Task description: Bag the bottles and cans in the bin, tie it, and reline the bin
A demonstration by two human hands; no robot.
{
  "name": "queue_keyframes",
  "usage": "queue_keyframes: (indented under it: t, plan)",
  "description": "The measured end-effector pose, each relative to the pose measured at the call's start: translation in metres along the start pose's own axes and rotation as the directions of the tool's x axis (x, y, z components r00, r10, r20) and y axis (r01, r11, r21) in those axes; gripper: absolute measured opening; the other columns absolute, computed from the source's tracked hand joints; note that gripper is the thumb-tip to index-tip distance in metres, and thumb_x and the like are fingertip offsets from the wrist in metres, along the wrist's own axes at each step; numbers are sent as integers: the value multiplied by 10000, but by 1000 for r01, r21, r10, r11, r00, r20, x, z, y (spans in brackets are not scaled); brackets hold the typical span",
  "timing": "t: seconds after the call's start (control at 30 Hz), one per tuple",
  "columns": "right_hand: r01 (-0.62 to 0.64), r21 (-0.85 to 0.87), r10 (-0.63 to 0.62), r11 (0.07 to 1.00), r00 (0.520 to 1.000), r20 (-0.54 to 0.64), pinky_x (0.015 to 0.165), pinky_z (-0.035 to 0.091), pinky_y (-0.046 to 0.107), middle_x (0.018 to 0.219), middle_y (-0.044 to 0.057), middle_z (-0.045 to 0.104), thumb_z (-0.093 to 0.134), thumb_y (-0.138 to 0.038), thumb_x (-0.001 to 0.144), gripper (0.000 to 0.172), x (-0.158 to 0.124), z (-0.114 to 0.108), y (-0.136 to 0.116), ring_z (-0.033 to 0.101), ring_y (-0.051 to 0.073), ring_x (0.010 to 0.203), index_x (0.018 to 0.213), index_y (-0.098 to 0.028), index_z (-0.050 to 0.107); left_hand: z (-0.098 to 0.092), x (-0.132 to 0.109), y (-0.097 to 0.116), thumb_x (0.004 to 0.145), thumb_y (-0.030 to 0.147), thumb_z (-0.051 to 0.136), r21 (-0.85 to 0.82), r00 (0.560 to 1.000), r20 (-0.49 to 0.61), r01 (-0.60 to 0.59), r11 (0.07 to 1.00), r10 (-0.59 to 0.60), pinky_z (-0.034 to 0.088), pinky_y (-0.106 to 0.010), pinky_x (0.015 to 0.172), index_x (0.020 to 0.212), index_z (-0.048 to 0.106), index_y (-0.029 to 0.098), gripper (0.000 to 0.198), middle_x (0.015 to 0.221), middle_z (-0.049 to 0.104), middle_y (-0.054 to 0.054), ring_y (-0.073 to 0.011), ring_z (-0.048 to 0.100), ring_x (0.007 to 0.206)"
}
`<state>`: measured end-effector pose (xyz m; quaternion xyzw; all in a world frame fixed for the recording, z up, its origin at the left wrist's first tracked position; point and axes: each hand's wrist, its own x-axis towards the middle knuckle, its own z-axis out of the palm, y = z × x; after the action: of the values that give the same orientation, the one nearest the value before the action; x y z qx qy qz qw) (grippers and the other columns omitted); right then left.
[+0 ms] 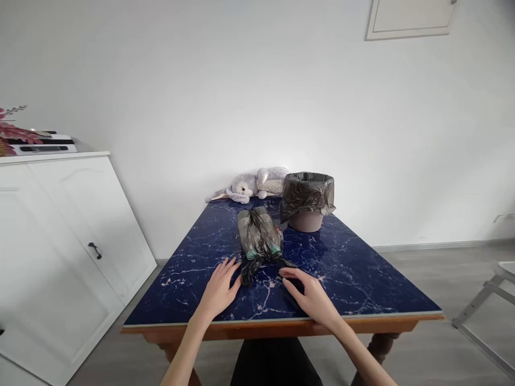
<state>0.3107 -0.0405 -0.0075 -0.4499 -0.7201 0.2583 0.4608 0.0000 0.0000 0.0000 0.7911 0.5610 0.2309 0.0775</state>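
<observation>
A tied dark plastic bag (259, 236) holding what look like bottles lies in the middle of the blue marbled table (354, 273), its knotted tails pointing toward me. My left hand (219, 289) rests flat on the table with fingers spread, its fingertips just left of the bag's tails. My right hand (309, 295) lies palm down on the table, fingertips touching the right tail of the bag. Neither hand grips anything.
A small bin lined with a dark bag (307, 201) stands behind the tied bag, to its right. A grey plush toy (251, 186) lies at the table's far edge by the wall. A white cabinet (60, 241) stands at left, a metal frame (483, 311) at right.
</observation>
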Motion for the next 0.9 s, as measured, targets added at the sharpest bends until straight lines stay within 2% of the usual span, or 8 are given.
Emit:
queue_keyframes:
  t: [0.13,0.3,0.43,0.53,0.6,0.67,0.77,0.9]
  plan:
    - [17,-26,-20,1000,990,-140,963,608,393,1199,80,746,539,-420,1044,274,3,9,-2,723,250,1095,1186,-274,723,-5,-2,3,1046,464,474,-71,999,-42,-1,998,-2,350,-491,1302,1400,689,347,430,1587,589,1,-310,463,1540]
    - [-53,-94,10,994,912,-409,976,577,467,1294,156,602,473,-356,1039,251,8,18,3,627,294,1196,1161,-227,651,-11,-3,5,1059,381,431,-119,997,-72,-4,993,-4,514,-420,1179,1347,719,343,410,1464,693,-13,-275,636,1380]
    - [-2,-174,-66,985,922,-381,1031,537,514,1264,130,588,530,-318,1016,216,8,30,-3,584,311,1218,1161,-255,676,-16,-5,9,1080,410,422,-143,995,-98,-17,990,3,618,-414,1014,1335,710,314,397,1351,753,-54,-285,723,1231]
    - [47,-224,-127,973,924,-362,1057,512,539,1286,128,578,554,-273,1003,203,7,41,-12,547,328,1255,1148,-260,697,-19,-6,18,1105,394,402,-128,984,-174,-46,991,24,589,-455,1047,1358,659,275,380,1367,727,-91,-290,694,1259]
    - [73,-245,-159,967,922,-354,1067,502,545,1299,129,573,560,-246,999,189,8,48,-17,531,337,1276,1118,-256,706,-20,-4,29,1106,319,421,-41,943,-306,-147,988,128,527,-491,1120,1324,650,250,323,1362,707,-109,-289,649,1306]
    - [97,-257,-184,962,922,-341,1065,505,536,1288,128,581,548,-220,1002,187,8,53,-20,539,332,1265,1101,-248,704,-17,1,42,1089,222,458,120,870,-389,-279,953,303,489,-504,1148,1286,659,245,283,1343,702,-107,-289,614,1335]
    - [122,-260,-203,958,928,-313,1015,541,484,1212,114,611,526,-185,1006,200,8,57,-23,593,296,1169,1116,-239,684,-12,12,64,1053,111,493,335,803,-317,-404,851,505,467,-514,1158,1354,647,264,371,1451,654,-101,-309,543,1416]
    - [89,-253,-176,963,922,-346,995,548,490,1162,109,613,527,-171,995,245,8,57,-23,610,292,1126,1195,-232,656,-8,35,83,1028,92,534,481,795,-271,-376,792,543,430,-599,1174,1352,672,237,381,1603,527,-141,-383,452,1488]
